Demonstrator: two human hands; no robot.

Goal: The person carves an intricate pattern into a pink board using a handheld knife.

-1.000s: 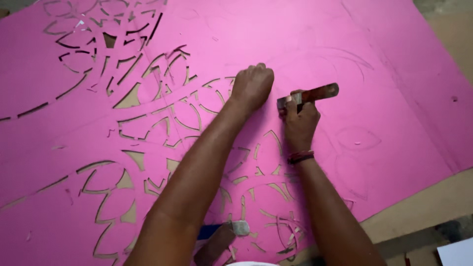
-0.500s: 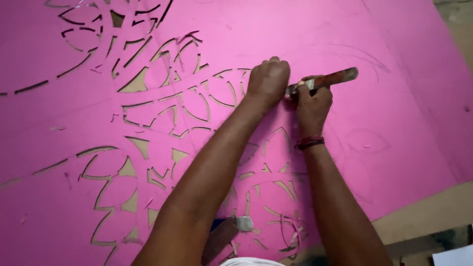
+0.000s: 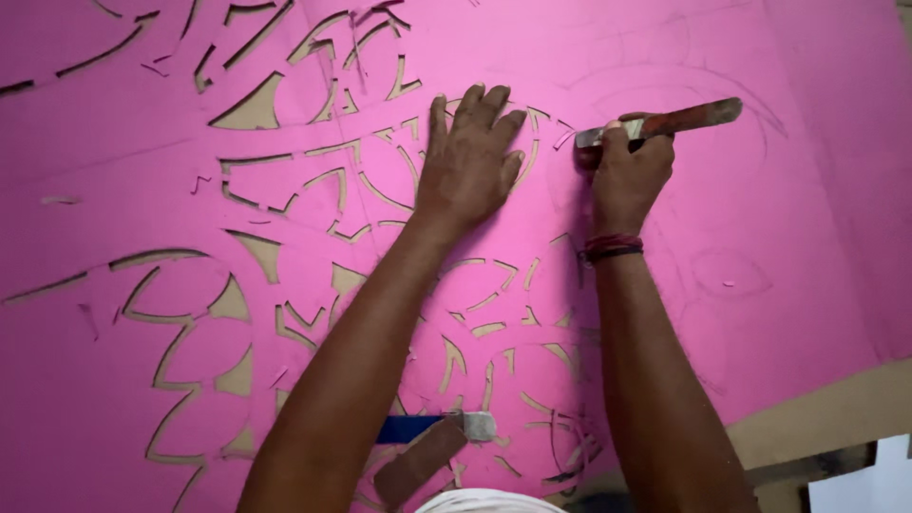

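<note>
- Since half a second ago the left hand [image 3: 467, 161] has opened from a loose fist into a flat palm with the fingers spread, pressing down on the large pink foam-like sheet [image 3: 114, 399] that covers the whole work surface. Judged from that, the sheet is now pinned more firmly just beside the blade.
- Far left and near left, the sheet is already cut through in curved petal and leaf shapes; bare tan board [image 3: 249, 112] shows in the openings, and thin slivers of pink offcut lie loose on top (edges look slightly ragged).
- The flat left hand holds nothing; it lies over the finished lattice at the scene's middle.
- Near the bottom edge, between the forearms, a small blue-and-grey tool [image 3: 439, 427] lies on the sheet, partly hidden by a brown flat piece [image 3: 418, 460] I cannot identify.
- Just right of the left hand, the right hand [image 3: 622, 176] is closed in a fist around a slim cutting knife with a reddish-brown handle [image 3: 676, 119]; its tip meets the sheet at the hand's far-left side, and the handle points right. A dark red thread band [image 3: 612, 247] circles the wrist.
- Farther right the pink surface is matt, smooth and uncut, bearing only faint pencilled curves [image 3: 731, 275].
- Near right, the sheet's edge gives way to tan board [image 3: 826, 418].
</note>
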